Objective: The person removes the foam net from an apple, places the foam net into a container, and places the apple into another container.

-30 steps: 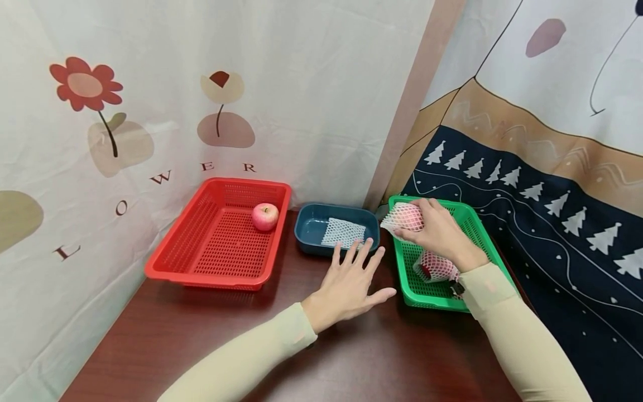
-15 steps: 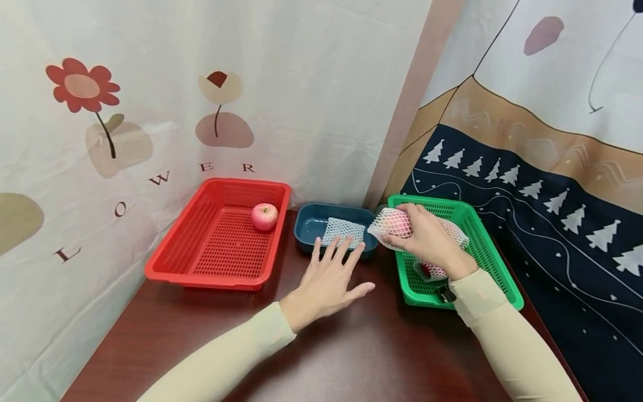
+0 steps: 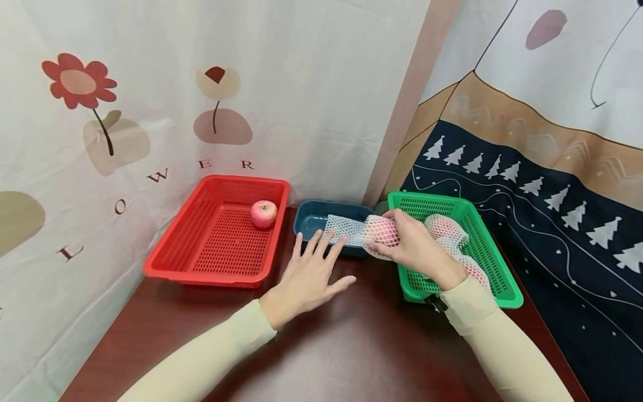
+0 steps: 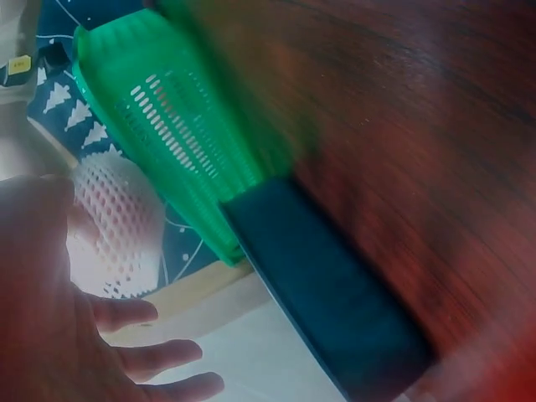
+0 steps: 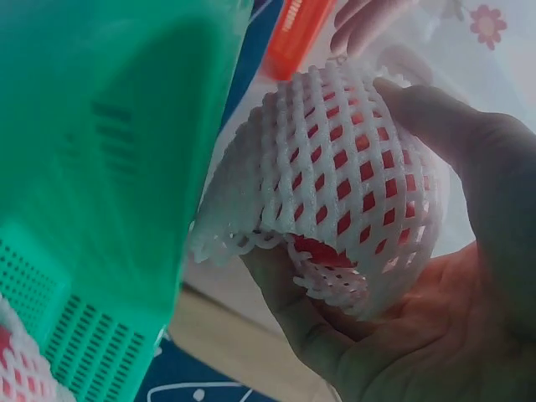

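My right hand [image 3: 419,250] grips an apple in a white foam net [image 3: 380,231], held up between the green basket and the blue tray. In the right wrist view, red skin shows through the mesh of this netted apple [image 5: 343,176], with thumb and fingers curled round it. My left hand [image 3: 307,279] is spread, fingers straight, over the table in front of the blue tray [image 3: 313,207]; it holds nothing. An empty foam net [image 3: 344,228] lies flat in that tray. Several netted apples [image 3: 444,228] lie in the green basket [image 3: 412,290], partly hidden by my right arm.
A red basket [image 3: 171,268] stands at the left with one bare apple [image 3: 263,214] near its right wall. The dark wooden table [image 3: 351,340] extends toward me. Printed curtains [image 3: 321,84] hang close behind the containers.
My right hand has carried the netted apple left, from over the green basket toward the blue tray. My left hand has shifted left and slightly toward me, still spread.
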`<action>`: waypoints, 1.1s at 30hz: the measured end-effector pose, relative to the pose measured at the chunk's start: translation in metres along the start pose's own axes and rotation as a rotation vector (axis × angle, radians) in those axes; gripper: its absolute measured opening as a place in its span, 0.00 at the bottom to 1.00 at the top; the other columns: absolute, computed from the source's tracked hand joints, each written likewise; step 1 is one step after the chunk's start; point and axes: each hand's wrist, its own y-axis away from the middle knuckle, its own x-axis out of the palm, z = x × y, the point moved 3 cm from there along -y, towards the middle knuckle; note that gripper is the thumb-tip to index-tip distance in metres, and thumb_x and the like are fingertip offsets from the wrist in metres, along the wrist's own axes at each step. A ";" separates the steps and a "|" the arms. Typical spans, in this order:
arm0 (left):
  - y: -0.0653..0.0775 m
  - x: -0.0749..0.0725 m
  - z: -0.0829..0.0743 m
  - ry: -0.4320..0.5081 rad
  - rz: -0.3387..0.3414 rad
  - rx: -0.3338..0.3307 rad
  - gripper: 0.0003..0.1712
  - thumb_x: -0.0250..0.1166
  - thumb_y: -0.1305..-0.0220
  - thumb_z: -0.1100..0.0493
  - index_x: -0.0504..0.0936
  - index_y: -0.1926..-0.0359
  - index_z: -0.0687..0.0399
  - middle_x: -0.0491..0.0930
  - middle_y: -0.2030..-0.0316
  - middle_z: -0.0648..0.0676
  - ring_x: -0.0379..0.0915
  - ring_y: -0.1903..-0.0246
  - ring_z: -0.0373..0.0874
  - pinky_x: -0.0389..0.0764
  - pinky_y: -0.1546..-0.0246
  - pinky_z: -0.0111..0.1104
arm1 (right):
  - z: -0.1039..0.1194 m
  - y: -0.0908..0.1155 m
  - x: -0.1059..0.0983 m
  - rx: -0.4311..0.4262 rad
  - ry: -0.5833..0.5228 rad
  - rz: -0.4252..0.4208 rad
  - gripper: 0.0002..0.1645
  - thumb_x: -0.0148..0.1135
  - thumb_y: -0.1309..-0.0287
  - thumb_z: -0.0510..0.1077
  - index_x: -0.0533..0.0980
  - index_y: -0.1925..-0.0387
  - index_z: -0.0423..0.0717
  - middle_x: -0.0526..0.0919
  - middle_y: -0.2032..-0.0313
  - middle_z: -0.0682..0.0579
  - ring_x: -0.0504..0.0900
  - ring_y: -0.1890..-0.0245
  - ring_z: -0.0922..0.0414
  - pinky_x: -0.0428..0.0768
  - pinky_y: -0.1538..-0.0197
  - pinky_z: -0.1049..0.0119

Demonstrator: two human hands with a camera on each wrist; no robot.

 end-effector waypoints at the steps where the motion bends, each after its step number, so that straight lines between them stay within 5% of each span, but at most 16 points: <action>1: 0.001 -0.001 0.002 -0.007 -0.002 0.001 0.56 0.55 0.19 0.17 0.63 0.06 0.42 0.64 0.08 0.60 0.61 0.09 0.66 0.56 0.10 0.74 | 0.002 0.001 0.001 -0.006 0.001 0.000 0.46 0.86 0.31 0.59 0.75 0.28 0.35 0.89 0.38 0.34 0.91 0.43 0.40 0.92 0.38 0.38; 17: 0.029 -0.010 0.021 -0.014 -0.029 -0.011 0.55 0.60 0.20 0.19 0.66 0.08 0.45 0.67 0.10 0.61 0.65 0.11 0.67 0.60 0.12 0.75 | 0.032 0.011 0.039 -0.020 -0.005 0.089 0.46 0.83 0.28 0.61 0.77 0.27 0.34 0.88 0.36 0.35 0.89 0.38 0.40 0.92 0.33 0.39; 27: 0.042 -0.014 0.025 0.002 -0.080 0.003 0.56 0.65 0.22 0.21 0.68 0.09 0.47 0.69 0.11 0.62 0.66 0.13 0.68 0.63 0.13 0.74 | 0.041 0.010 0.065 0.002 0.021 0.157 0.46 0.83 0.30 0.66 0.80 0.29 0.37 0.85 0.46 0.40 0.85 0.54 0.50 0.91 0.46 0.49; 33: 0.049 -0.015 0.023 0.020 -0.106 0.024 0.55 0.67 0.23 0.22 0.69 0.10 0.49 0.70 0.12 0.62 0.70 0.15 0.67 0.67 0.14 0.73 | 0.043 0.011 0.078 0.016 0.006 0.186 0.43 0.81 0.28 0.64 0.82 0.29 0.37 0.87 0.41 0.37 0.88 0.47 0.46 0.91 0.38 0.45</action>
